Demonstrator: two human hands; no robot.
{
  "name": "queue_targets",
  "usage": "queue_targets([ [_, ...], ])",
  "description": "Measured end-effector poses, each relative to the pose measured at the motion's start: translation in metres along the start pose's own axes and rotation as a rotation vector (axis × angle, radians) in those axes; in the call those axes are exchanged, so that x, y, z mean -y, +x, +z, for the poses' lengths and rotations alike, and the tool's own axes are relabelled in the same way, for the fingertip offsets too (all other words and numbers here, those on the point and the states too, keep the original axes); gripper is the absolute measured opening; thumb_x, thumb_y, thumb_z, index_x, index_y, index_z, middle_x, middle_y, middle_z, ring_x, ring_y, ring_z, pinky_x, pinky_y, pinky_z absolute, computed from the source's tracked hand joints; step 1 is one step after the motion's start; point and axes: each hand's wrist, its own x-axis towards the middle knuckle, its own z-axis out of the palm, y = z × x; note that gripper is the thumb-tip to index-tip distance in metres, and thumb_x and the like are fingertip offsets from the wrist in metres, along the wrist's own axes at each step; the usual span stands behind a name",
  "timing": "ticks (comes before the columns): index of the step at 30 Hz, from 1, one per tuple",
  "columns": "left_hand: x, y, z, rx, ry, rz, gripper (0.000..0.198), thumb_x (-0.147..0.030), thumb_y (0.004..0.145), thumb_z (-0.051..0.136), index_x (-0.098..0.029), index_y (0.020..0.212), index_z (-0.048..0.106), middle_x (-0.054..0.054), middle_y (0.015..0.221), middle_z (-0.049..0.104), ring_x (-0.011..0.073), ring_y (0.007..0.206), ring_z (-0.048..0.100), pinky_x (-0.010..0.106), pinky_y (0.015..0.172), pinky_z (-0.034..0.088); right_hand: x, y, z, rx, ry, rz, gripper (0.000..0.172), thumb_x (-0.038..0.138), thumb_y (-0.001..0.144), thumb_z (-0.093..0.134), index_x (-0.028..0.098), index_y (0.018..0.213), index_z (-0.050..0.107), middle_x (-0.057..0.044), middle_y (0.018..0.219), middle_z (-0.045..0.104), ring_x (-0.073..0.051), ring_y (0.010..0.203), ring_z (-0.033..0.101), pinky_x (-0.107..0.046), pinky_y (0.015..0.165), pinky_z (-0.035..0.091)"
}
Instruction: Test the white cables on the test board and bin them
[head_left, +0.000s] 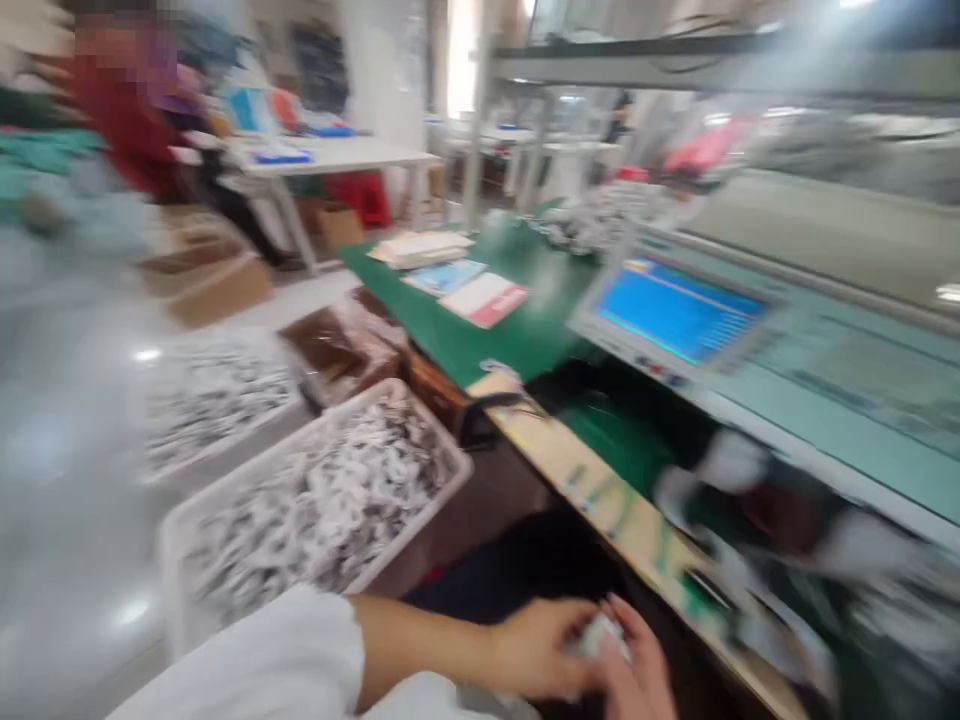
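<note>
The picture is smeared by motion. My left hand [536, 648] and my right hand [637, 672] meet low in the view, in front of the workbench edge [600, 495]. Both close around a small whitish bundle [600, 636] held between them; what it is I cannot make out. My left arm comes in from a white sleeve [270, 660].
A white bin [322, 500] full of small white pieces stands on the floor at my left, a second one [214, 395] behind it. A blue screen [679, 312] sits on the green bench [480, 340] with papers [457, 275]. Another person in red [127, 110] is far left.
</note>
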Motion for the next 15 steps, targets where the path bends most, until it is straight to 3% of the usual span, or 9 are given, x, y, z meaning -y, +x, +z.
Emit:
queue_targets([
  [3, -0.014, 0.007, 0.018, -0.003, -0.279, -0.113, 0.038, -0.037, 0.066, 0.058, -0.013, 0.096, 0.058, 0.006, 0.089, 0.06, 0.0171, 0.077, 0.053, 0.026, 0.07, 0.04, -0.008, -0.016, -0.019, -0.079, 0.01, -0.097, 0.047, 0.042, 0.076, 0.045, 0.022, 0.118, 0.039, -0.008, 0.123, 0.044, -0.023, 0.11, 0.042, -0.037, 0.089, 0.039],
  [9, -0.014, 0.02, 0.04, 0.097, -0.546, -0.258, 0.037, -0.032, 0.067, 0.061, -0.011, 0.097, 0.055, 0.006, 0.079, 0.059, 0.0134, 0.071, 0.052, 0.024, 0.07, 0.038, -0.024, -0.035, -0.04, -0.244, -0.392, -0.22, 0.041, 0.031, 0.081, 0.042, 0.028, 0.122, 0.037, -0.006, 0.122, 0.042, -0.022, 0.113, 0.036, -0.043, 0.095, 0.031],
  [12, -0.007, 0.02, 0.048, 0.069, -0.582, -0.321, 0.045, -0.03, 0.068, 0.06, -0.018, 0.109, 0.045, 0.005, 0.082, 0.057, 0.0129, 0.071, 0.053, 0.024, 0.067, 0.039, -0.029, -0.039, -0.045, -0.325, -0.453, -0.296, 0.037, 0.03, 0.079, 0.046, 0.026, 0.115, 0.044, -0.008, 0.116, 0.047, -0.023, 0.108, 0.041, -0.044, 0.092, 0.033],
  [15, -0.008, 0.021, 0.054, 0.141, -0.606, -0.458, 0.055, -0.029, 0.067, 0.061, -0.028, 0.116, 0.035, 0.003, 0.088, 0.054, 0.0129, 0.068, 0.053, 0.025, 0.061, 0.041, -0.026, -0.041, -0.048, -0.354, -0.266, -0.265, 0.022, 0.029, 0.08, 0.044, 0.021, 0.1, 0.049, -0.006, 0.095, 0.059, -0.019, 0.088, 0.054, -0.033, 0.079, 0.042],
])
